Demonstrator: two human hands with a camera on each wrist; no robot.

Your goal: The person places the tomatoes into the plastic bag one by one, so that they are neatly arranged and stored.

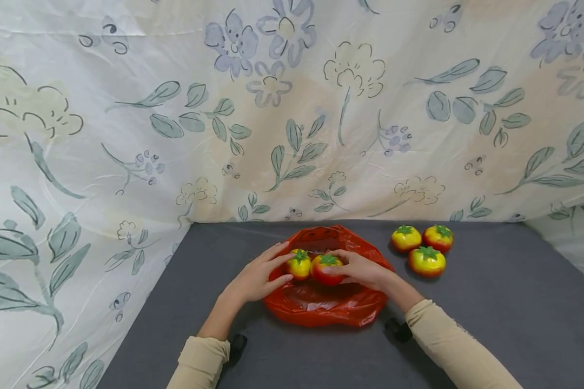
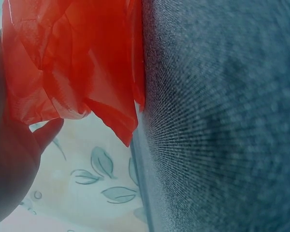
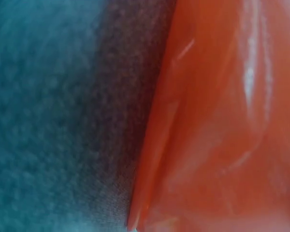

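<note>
Yellow blushing to red, the left tomato (image 1: pixel 299 268) and the right tomato (image 1: pixel 320 274) sit side by side, almost touching, within the mouth of a red plastic bag (image 1: pixel 323 316); whether they rest on its floor I cannot tell. Their even gloss suggests moulded imitations, probably light, firm and hard to bruise, though the smooth skin may slide under dry fingertips. The best hold should be round the sides at the widest part, thumb opposite fingers, leaving the leafy green caps alone, since these look thinner and easier to bend.

That is roughly how they are held: the left hand (image 1: pixel 263 275) curves only slightly, thumb low and fingers higher against the left tomato's outer side, while the right hand (image 1: pixel 362 268) pinches the right tomato, thumb across its front and a finger over the top. The farther fingertips are hidden.

Thin and crinkled, the bag will likely give at any touch and cling to knuckles; its rolled rim seems the safest place to grasp it. Both wrist views are largely filled by its limp red film.

Beyond the bag, to the right, three more tomatoes (image 1: pixel 426 263) cluster on the dark grey tabletop (image 1: pixel 486 302). Beige sleeves (image 1: pixel 459 346) cover the forearms, and a floral curtain (image 1: pixel 302 113) hangs behind.
</note>
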